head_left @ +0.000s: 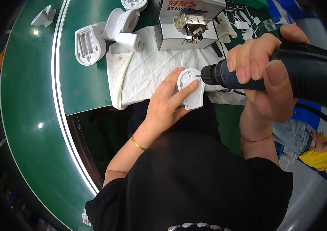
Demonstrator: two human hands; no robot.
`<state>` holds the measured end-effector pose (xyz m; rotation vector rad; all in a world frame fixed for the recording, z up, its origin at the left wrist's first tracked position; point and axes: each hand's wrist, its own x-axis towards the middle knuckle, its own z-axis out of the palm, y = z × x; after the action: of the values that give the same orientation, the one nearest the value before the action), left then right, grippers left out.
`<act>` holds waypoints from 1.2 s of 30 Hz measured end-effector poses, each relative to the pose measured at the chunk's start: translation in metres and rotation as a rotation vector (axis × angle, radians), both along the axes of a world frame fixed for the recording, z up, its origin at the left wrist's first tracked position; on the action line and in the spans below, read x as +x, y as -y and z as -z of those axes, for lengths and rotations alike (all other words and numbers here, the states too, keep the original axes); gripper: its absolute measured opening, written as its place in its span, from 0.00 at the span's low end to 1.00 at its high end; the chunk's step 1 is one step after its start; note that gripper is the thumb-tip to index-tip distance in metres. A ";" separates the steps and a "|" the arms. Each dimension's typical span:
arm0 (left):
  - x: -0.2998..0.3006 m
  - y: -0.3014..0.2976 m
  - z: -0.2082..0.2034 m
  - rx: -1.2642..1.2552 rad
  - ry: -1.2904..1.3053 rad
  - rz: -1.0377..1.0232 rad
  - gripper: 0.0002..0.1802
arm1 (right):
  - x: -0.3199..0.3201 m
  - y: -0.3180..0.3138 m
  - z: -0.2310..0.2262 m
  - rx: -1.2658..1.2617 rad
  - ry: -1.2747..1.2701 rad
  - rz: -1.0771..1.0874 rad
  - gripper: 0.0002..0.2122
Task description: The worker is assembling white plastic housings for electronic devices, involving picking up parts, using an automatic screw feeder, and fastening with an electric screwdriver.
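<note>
My left hand (166, 101) grips a white plastic housing (194, 99) with a rounded end and a narrower squared end. Its thumb lies across the top face, and the other fingers go behind the far side. In my right hand (269, 73) is a black electric screwdriver (309, 67), fingers wrapped round its front part. The driver lies nearly level, and its thin bit points left at the rounded end of the housing, over a recess. Whether the bit touches a screw there is too small to tell.
A grey screw feeder (188, 38) stands on a white cloth (152, 61) at the table's far side. Left of it sit several white housings, one showing a battery compartment (87, 44). A white part (44, 16) lies beyond a light strip. At right, another person's hand (317, 141) is near yellow cloth (321, 158).
</note>
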<state>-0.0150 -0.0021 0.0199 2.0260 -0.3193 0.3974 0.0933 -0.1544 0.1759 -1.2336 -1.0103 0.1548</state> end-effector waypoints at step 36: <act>0.001 0.002 0.004 0.005 0.028 0.014 0.45 | 0.081 -0.066 0.014 0.566 -0.065 -0.222 0.18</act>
<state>-0.0135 -0.0043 0.0157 2.0230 -0.3522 0.4166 0.1743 -0.0883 0.1615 -0.5989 -1.0407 0.0721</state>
